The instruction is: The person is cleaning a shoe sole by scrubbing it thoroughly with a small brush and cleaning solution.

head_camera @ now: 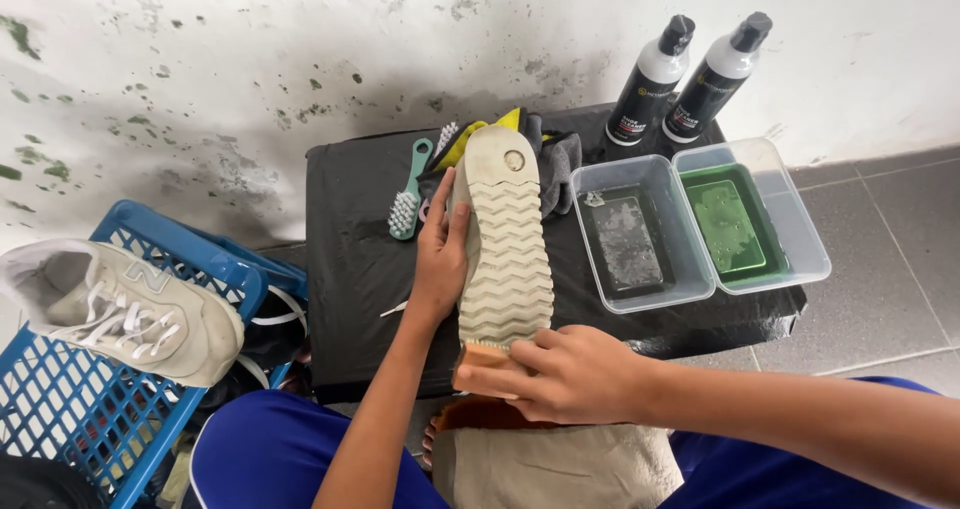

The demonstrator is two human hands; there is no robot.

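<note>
**Sole up, brush at the near end**

At far left a blue plastic basket (60,409) carries a pale laced sneaker (120,309) on its rim. On the black-covered tabletop (350,259) lies a small green brush (408,197).

The left hand (440,254) clasps the edge of an upturned shoe (505,239), its ridged pale sole facing the camera. The shoe looks light, with a springy, bendable sole, probably slick where wet, so the mid-sole edge seems the steadiest hold.

The right hand (570,369) has its grip clenched on a wooden brush (490,361), bristles against the sole's near end.

Further right stand two clear tubs (700,224) of liquid, two spray bottles (690,74) behind them. A stained white wall and grey tiled floor (890,239) surround everything.
</note>
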